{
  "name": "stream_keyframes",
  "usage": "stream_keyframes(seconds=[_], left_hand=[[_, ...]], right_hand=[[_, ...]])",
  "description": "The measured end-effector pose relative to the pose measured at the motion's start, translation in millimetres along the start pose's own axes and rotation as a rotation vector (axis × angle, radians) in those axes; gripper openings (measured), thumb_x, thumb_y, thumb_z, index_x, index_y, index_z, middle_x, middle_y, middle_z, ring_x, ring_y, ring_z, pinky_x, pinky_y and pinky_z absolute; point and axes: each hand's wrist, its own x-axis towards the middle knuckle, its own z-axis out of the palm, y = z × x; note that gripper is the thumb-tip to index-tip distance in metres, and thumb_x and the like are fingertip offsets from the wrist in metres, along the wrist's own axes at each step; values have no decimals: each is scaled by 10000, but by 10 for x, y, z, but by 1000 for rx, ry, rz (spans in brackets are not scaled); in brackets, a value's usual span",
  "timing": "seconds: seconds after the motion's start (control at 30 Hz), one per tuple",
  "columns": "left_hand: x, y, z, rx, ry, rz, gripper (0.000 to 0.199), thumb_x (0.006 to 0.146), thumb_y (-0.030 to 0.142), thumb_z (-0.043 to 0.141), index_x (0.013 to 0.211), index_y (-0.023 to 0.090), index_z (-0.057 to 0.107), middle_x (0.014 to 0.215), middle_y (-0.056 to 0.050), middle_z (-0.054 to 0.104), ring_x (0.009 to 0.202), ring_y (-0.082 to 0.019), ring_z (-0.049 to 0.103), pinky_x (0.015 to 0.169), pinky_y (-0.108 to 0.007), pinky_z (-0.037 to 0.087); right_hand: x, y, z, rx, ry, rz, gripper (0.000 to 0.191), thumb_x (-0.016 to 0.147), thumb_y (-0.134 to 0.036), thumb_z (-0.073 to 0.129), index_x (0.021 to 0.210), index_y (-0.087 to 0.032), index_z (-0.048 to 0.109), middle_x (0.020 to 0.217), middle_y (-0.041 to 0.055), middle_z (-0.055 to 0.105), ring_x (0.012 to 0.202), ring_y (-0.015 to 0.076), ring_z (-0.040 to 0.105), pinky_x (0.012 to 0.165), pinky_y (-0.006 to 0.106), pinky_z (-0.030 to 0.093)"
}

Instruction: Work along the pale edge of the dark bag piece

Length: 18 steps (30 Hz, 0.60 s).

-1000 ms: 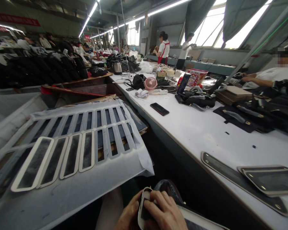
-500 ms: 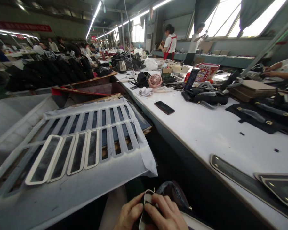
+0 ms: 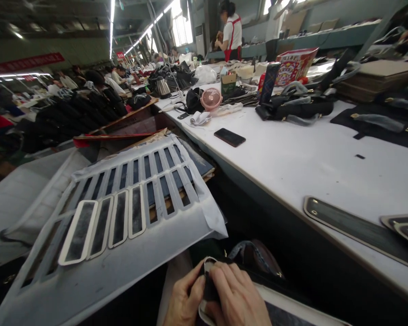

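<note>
- Left hand: at the bottom edge of the view, low in the lap, fingers curled and closed on the left edge of a white-edged dark strip piece.
- Right hand: just beside the left and touching it, fingers laid over and clamped on the same piece from the right; it covers more of it.
- White-edged dark strip piece: between both hands, its rounded end pointing away from the body, long axis running toward the lower right under the right hand.
- Slotted white template sheet: up and left of the hands, four like pieces lying in its slots.
- Desk: to the right, its near edge well above the hands; black phone, pink fan and dark riveted strips on it.
- Open room: dark gap between sheet and desk, straight ahead.
</note>
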Motion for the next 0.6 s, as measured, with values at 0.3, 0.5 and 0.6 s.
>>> stream_keyframes(seconds=[0.3, 0.5, 0.6], left_hand=[[-30, 26, 60, -471, -156, -80, 475, 815, 482, 716, 1227, 245, 695, 1318, -80, 668, 1343, -309, 503, 1212, -458, 260], [1, 22, 32, -434, -143, -61, 471, 793, 484, 732, 1211, 267, 704, 1313, -85, 672, 1308, -324, 540, 1199, -493, 273], [50, -7, -2, -129, -50, 100, 472, 828, 500, 685, 1246, 280, 680, 1358, -65, 641, 1334, -302, 517, 1199, -465, 286]], right_hand=[[-28, -188, -118, 39, 28, 126, 528, 519, 24, 678, 944, -268, 565, 1050, -67, 694, 881, 214, 612, 748, 337, 426], [-31, -200, -109, 58, 27, 164, 490, 533, -5, 648, 952, -253, 601, 1022, -29, 699, 884, 244, 610, 768, 364, 453], [-30, -176, -86, 109, 26, 196, 510, 536, -11, 620, 989, -245, 612, 1029, -7, 698, 921, 259, 611, 798, 375, 485]])
